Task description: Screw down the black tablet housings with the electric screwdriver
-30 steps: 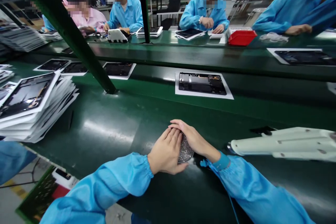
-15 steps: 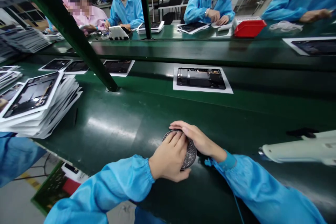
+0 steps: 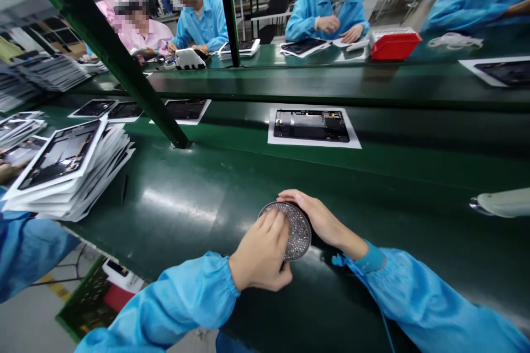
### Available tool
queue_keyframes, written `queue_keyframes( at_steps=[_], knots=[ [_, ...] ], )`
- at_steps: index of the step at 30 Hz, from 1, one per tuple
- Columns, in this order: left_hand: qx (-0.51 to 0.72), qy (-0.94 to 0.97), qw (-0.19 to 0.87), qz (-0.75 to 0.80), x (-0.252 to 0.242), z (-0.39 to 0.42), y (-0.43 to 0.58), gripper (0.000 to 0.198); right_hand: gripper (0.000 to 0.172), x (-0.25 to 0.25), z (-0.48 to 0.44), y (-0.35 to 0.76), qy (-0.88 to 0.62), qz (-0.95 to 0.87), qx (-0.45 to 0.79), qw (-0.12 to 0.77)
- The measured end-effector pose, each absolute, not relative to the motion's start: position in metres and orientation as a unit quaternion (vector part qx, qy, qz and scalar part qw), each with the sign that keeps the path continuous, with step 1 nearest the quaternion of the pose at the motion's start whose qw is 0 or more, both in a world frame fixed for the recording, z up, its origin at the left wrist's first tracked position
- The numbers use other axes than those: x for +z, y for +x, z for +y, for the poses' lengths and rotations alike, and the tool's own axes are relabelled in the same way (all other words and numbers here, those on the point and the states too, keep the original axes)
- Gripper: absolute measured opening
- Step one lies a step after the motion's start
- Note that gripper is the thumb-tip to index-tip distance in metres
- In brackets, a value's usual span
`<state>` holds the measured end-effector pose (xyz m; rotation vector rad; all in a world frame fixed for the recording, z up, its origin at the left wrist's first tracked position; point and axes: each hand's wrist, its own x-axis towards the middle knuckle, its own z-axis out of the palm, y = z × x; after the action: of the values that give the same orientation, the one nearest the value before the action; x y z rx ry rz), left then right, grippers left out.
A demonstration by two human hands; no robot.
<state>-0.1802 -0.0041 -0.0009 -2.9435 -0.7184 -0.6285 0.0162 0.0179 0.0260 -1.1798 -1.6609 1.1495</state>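
A round dark dish filled with small shiny metal pieces, which look like screws, sits on the green bench in front of me. My left hand reaches over its near left side, fingers bent and held together with their tips among the pieces. Blur on those fingertips hides whatever is between them. Along the far right rim curves my right hand, its fingers against the dish and its thumb out of sight. A blue band circles the right wrist, with a cord running down from it.
Beyond the dish, an opened tablet lies on white paper. A tall stack of papers and tablets stands left. A green post slants across. At right is a pale tool. Co-workers sit opposite near a red bin.
My left hand has drawn back slightly to the lower left, uncovering more of the dish. My right hand has shifted a little right. The pale tool now shows less at the right edge.
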Motion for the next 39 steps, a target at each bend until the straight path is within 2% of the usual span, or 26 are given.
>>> queue_keyframes(
  at_steps=[5,10,12,18,21,25,29,31,36,39],
  knots=[
    [-0.159,-0.966,0.036,-0.202,0.002,0.007,-0.16,0.07,0.073,0.039,0.034,0.007,-0.397,-0.71,0.476,0.336],
    [-0.18,-0.952,0.022,-0.246,0.002,0.027,-0.164,0.097,0.07,0.033,0.038,0.003,-0.434,-0.693,0.451,0.359],
    [-0.187,-0.947,0.032,-0.26,-0.001,0.019,-0.172,0.1,0.066,0.029,0.03,0.005,-0.46,-0.678,0.435,0.375],
    [-0.187,-0.936,0.084,-0.287,-0.014,-0.034,-0.177,0.07,0.065,0.029,0.01,0.007,-0.505,-0.657,0.395,0.396],
    [-0.185,-0.941,0.106,-0.264,-0.016,-0.037,-0.16,0.065,0.068,0.034,0.018,0.004,-0.474,-0.681,0.412,0.377],
    [-0.176,-0.937,0.114,-0.279,-0.014,-0.015,-0.144,0.078,0.07,0.034,0.031,0.002,-0.442,-0.685,0.458,0.354],
    [-0.161,-0.934,0.116,-0.297,-0.01,-0.008,-0.155,0.095,0.069,0.026,0.025,0.011,-0.471,-0.648,0.457,0.387],
    [-0.154,-0.931,0.118,-0.309,-0.009,-0.02,-0.164,0.091,0.067,0.021,0.014,0.019,-0.492,-0.636,0.439,0.401],
    [-0.148,-0.943,0.146,-0.26,-0.009,-0.058,-0.16,0.062,0.069,0.017,-0.007,0.034,-0.512,-0.647,0.399,0.4],
    [-0.153,-0.95,0.142,-0.231,-0.01,-0.05,-0.143,0.065,0.067,0.025,0.002,0.031,-0.459,-0.693,0.418,0.367]
  ],
)
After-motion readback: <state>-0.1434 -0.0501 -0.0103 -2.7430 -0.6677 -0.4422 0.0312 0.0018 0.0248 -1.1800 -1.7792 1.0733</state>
